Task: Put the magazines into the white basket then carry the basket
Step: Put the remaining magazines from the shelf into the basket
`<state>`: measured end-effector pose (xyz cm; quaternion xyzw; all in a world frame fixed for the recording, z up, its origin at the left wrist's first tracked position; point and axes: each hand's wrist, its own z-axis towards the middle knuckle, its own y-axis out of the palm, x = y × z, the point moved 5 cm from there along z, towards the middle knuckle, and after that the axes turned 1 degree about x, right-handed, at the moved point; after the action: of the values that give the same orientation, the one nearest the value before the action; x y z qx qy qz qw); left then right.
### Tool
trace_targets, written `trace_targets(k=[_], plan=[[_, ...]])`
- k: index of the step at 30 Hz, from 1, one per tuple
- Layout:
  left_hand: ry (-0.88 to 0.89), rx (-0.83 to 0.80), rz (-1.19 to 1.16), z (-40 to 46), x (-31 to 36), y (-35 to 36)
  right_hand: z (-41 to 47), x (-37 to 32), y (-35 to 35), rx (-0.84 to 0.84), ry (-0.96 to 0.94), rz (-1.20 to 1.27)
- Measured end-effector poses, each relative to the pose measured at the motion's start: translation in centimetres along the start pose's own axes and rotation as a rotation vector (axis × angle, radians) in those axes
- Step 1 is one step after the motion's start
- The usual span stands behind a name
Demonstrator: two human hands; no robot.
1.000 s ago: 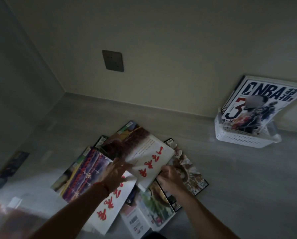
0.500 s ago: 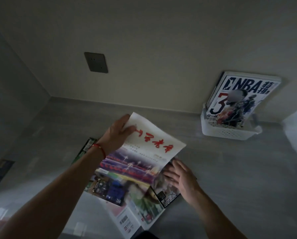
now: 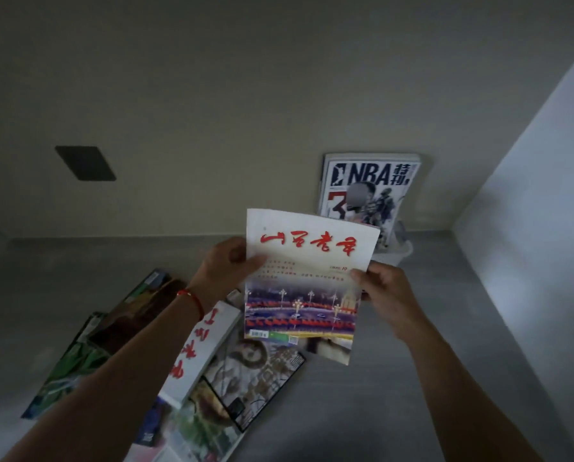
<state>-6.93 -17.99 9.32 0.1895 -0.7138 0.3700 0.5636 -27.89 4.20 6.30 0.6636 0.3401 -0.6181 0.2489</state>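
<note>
I hold a white magazine with red characters [image 3: 307, 278] upright in the air with both hands. My left hand [image 3: 227, 270] grips its left edge and my right hand [image 3: 384, 290] grips its right edge. Behind it stands the white basket [image 3: 400, 255], mostly hidden by the held magazine, with an NBA magazine [image 3: 367, 191] leaning upright in it against the wall. Several more magazines [image 3: 185, 358] lie spread on the grey surface below my left arm.
The grey counter [image 3: 429, 411] meets a beige wall at the back and a pale wall [image 3: 539, 195] at the right. A dark square plate [image 3: 85, 162] sits on the back wall at the left.
The white magazine was lifted off the pile and raised upright toward the basket. My right hand left the pile and took hold of its right edge. The view turned to the right.
</note>
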Motion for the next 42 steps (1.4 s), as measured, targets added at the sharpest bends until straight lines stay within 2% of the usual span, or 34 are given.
trace_targets(k=[3,5,9,12,14,18,25,30,35,38,42], plan=[[0.091,-0.001,0.249,0.9,0.8,3.5,1.6,-1.2,-4.5,0.043,-0.039,-0.084],[0.121,0.05,0.271,2.2,2.5,5.3,3.2,-2.7,-7.2,0.095,-0.106,-0.152],[0.172,0.206,0.236,6.0,7.1,8.2,7.1,-7.3,-11.8,0.259,-0.239,-0.302],[0.121,0.26,0.101,8.8,8.6,10.4,10.2,-9.5,-14.4,0.343,-0.252,-0.525],[0.038,0.272,0.032,10.7,8.1,11.9,12.0,-9.6,-15.4,0.358,-0.246,-0.564],[-0.162,0.298,-0.164,13.6,4.8,14.4,14.6,-7.1,-16.1,0.356,-0.204,-0.588],[-0.328,0.355,-0.202,16.5,0.8,16.5,17.8,-1.2,-15.3,0.324,-0.064,-0.57],[-0.307,0.319,-0.274,17.3,0.6,18.3,18.5,0.7,-15.0,0.327,0.047,-0.444],[-0.336,0.233,-0.373,18.0,-0.2,18.8,18.2,1.1,-14.4,0.213,0.045,-0.361],[-0.318,0.222,-0.26,17.3,-0.6,17.4,17.1,0.9,-14.0,0.205,0.064,-0.379],[-0.177,0.187,-0.088,13.1,-1.3,14.8,14.0,1.0,-12.5,0.198,0.023,-0.413]])
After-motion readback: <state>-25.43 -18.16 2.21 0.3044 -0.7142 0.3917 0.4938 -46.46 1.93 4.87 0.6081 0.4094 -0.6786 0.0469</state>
